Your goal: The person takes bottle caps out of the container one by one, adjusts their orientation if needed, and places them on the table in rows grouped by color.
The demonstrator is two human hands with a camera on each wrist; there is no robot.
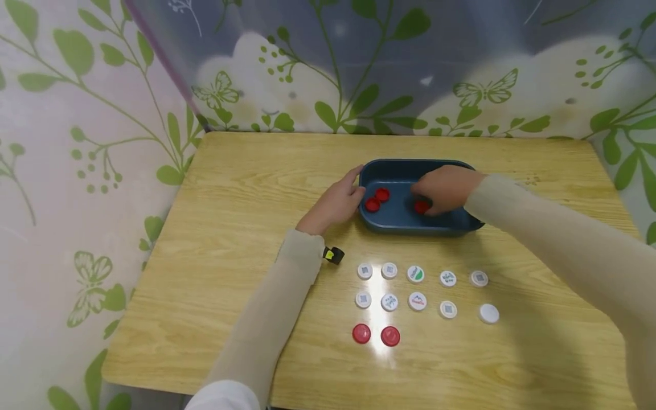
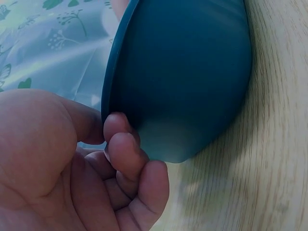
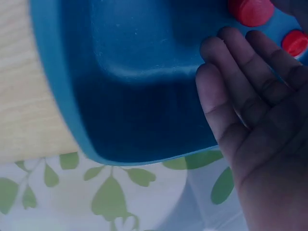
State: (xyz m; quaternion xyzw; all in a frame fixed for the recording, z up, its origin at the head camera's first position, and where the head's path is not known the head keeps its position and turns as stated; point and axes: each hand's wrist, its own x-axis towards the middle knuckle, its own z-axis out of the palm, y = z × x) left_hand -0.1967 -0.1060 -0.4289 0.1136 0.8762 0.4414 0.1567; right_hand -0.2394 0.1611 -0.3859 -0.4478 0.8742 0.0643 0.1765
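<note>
A dark blue tub (image 1: 410, 229) stands on the table with red bottle caps inside. My left hand (image 1: 335, 204) grips the tub's left end. In the left wrist view, its thumb and curled fingers (image 2: 126, 153) hold the rim from either side. My right hand (image 1: 447, 188) reaches down inside the tub, right of its middle. Beneath it lies one red cap (image 1: 422, 207), close to the thumb and fingertips. The right wrist view shows its fingers (image 3: 236, 91) fairly straight, near a red cap (image 3: 251, 10). Two more red caps (image 1: 372, 204) lie together at the tub's left end.
Nearer me on the wooden table (image 1: 215, 296), white printed caps (image 1: 389, 302) form two rows. Below them sit two red caps (image 1: 361, 333) side by side. A patterned wall (image 1: 328, 68) rises behind the tub, and another stands at the left.
</note>
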